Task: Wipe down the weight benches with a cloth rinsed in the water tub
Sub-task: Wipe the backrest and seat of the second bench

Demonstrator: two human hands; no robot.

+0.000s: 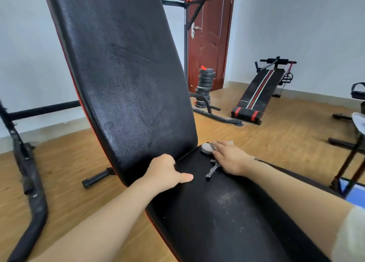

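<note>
A black padded weight bench fills the middle: its backrest [126, 74] rises steeply and its seat pad [221, 212] runs toward me, speckled with pale dust. My left hand [165, 172] grips the seat's left edge right at the gap under the backrest. My right hand [231, 157] lies flat on a grey-white checked cloth [206, 148], pressing it onto the far end of the seat. A loose strip of the cloth trails out below the hand. The water tub is out of view.
A second sit-up bench [258, 92] with red and white stripes lies on the wooden floor at the back right. A stack of weight plates [205, 86] stands by the brown door [209, 36]. Black frame tubes [29, 182] run along the left; more equipment legs [347, 143] stand at right.
</note>
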